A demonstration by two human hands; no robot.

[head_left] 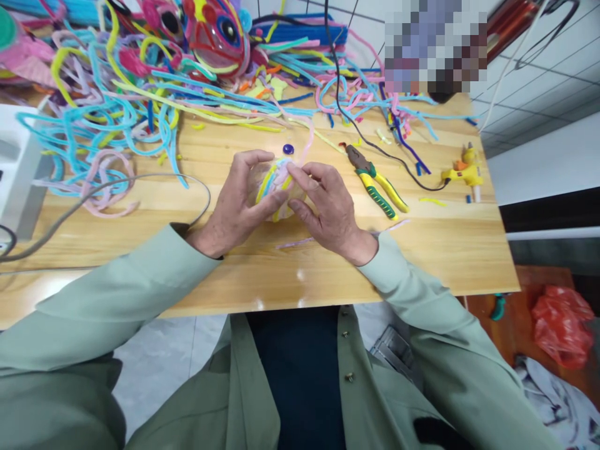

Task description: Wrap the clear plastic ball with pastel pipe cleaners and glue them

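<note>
A person's left hand (239,203) grips a rounded craft piece (270,178) striped yellow, blue and lilac; the right hand (332,211) touches it with bent fingers, any pinch impossible to tell. Just beyond lies a purple-blue disc (288,149); rightward, pliers (370,178) and a glue gun (464,175); farther leftward, tangled fuzzy stems (100,131).
</note>
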